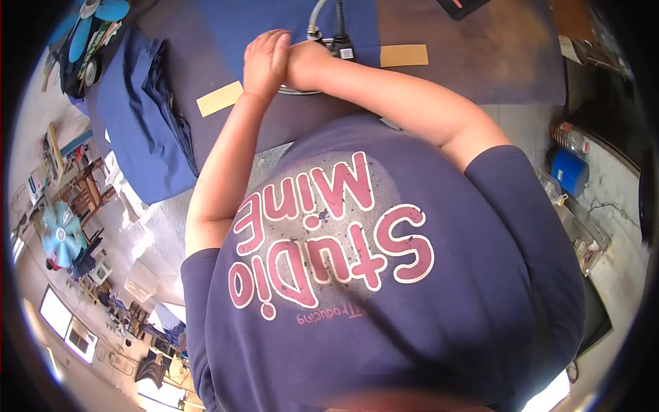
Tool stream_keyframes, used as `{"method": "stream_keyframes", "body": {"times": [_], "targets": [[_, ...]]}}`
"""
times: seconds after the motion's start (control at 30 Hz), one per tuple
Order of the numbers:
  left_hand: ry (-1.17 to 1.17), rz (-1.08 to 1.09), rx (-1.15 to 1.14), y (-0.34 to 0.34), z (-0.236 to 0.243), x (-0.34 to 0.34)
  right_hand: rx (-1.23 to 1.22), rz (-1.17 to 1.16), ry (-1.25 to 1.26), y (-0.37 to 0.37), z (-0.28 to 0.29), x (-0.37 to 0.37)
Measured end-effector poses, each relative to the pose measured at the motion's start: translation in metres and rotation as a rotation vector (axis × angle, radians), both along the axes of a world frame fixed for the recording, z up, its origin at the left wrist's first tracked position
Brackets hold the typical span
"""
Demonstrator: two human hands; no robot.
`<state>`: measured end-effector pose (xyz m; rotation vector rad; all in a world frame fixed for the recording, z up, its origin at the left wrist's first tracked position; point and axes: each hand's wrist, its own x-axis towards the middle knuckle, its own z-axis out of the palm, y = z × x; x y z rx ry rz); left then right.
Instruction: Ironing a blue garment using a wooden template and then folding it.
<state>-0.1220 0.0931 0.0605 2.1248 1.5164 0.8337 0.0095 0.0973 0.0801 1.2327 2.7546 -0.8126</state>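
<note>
My right hand (pixel 307 63) is closed around the handle of a steam iron (pixel 341 49), whose black body and hose fitting show beside the wrist. My left hand (pixel 265 60) lies over the front of the right one, its fingers bent round it. A thin rim of the metal soleplate shows below the hands; the handle itself is mostly hidden. Beneath the iron spreads a dark blue cloth (pixel 230 24) on a brown padded table (pixel 473 69). One tan strip (pixel 220 99) lies left of my hands, and another tan strip (pixel 403 55) lies to the right.
Folded navy fabric (pixel 147 130) hangs over the table's left edge. A pale hose (pixel 316 15) and dark cord rise from the iron. At the far edge lies a black flat object (pixel 463 5). Fans (pixel 62 235) stand left; a blue container (pixel 568 172) stands right.
</note>
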Motion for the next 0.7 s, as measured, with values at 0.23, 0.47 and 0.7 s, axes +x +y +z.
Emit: {"method": "stream_keyframes", "body": {"times": [0.23, 0.47, 0.7], "targets": [[-0.018, 0.061, -0.091, -0.009, 0.009, -0.071, -0.071, 0.064, -0.033, 0.001, 0.015, -0.072], [0.017, 0.049, -0.092, -0.009, 0.005, -0.072, -0.054, 0.051, -0.050, 0.000, 0.011, -0.071], [0.044, 0.013, -0.035, 0.000, 0.004, 0.007, -0.056, -0.085, -0.012, 0.000, 0.011, 0.005]]}}
